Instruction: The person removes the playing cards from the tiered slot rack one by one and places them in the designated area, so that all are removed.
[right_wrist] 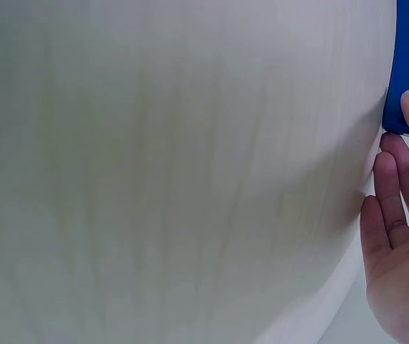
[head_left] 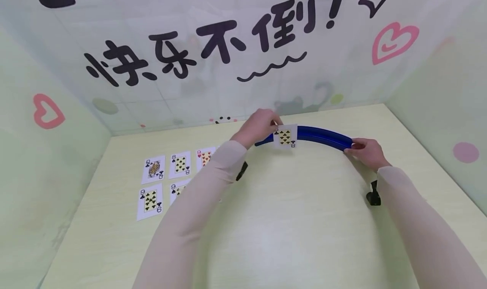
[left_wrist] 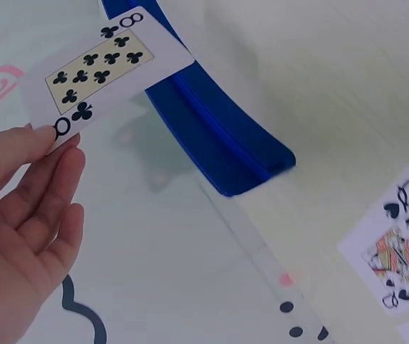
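My left hand pinches one corner of a playing card, the eight of clubs, between thumb and fingers. That card stands face toward me in front of a curved blue card holder; whether it sits in the groove I cannot tell. In the left wrist view, the holder's left end is bare, with a lengthwise groove. At the other end, my right hand grips the holder, its thumb on the blue face and fingers beneath.
Several cards lie face up in rows on the left, including a queen, an eight and a nine of clubs. My left sleeve partly covers others. Small black objects show beside both sleeves. Printed walls border the pale table.
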{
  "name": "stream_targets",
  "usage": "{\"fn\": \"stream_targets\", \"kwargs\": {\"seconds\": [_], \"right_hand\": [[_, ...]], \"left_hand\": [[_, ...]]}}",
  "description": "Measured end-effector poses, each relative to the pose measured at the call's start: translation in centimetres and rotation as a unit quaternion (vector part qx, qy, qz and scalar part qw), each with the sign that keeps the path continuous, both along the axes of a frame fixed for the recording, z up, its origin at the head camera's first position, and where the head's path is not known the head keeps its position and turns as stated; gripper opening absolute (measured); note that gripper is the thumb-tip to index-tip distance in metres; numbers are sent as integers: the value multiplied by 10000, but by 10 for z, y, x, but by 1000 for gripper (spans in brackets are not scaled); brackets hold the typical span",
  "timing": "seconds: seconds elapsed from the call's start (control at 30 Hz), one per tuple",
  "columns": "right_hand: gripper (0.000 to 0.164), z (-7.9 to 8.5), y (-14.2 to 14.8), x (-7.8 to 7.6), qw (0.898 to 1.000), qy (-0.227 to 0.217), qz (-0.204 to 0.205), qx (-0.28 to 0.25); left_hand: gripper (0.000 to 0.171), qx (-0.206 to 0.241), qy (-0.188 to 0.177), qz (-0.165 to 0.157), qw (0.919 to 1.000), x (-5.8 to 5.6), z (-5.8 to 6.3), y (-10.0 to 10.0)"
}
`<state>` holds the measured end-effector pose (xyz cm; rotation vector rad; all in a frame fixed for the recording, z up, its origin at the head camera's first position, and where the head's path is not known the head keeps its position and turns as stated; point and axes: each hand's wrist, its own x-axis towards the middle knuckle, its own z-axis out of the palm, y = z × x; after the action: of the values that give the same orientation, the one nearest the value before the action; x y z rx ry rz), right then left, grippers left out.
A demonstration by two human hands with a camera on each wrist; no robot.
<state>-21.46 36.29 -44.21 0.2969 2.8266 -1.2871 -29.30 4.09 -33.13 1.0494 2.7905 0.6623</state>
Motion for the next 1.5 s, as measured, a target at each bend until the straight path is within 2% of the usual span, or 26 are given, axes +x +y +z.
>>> {"fn": "stream_targets", "kwargs": {"seconds": [0.1,0.27,0.5,0.67,0.87,1.07,1.2,1.5], "right_hand": [[63,0,-1,0,10000,-35,19,4],[64,0,-1,-1,10000,-52,38,38],[64,0,-3,-2,10000,-39,30,65],[63,3,-4,-2,10000,-57,34,75],[62,4,-6,-2,9999,-70,26,83],[61,5,-7,-1,10000,-41,15,70],[61,4,-7,-1,10000,-40,-14,46],[61,2,-8,0,10000,-78,-57,-4]], "left_hand": [[20,0,-101,-46,9999,4,0,-15],[17,17,-269,-134,9995,12,-6,-40],[13,-129,-312,-226,9992,20,-12,-73],[13,27,-439,-244,9987,27,-13,-94],[14,137,-886,-224,9957,33,-18,-115],[15,288,-1118,55,9933,32,-32,-131],[14,334,-1211,397,9913,31,-45,-138],[8,-72,-1413,1211,9825,30,-70,-141]]}}
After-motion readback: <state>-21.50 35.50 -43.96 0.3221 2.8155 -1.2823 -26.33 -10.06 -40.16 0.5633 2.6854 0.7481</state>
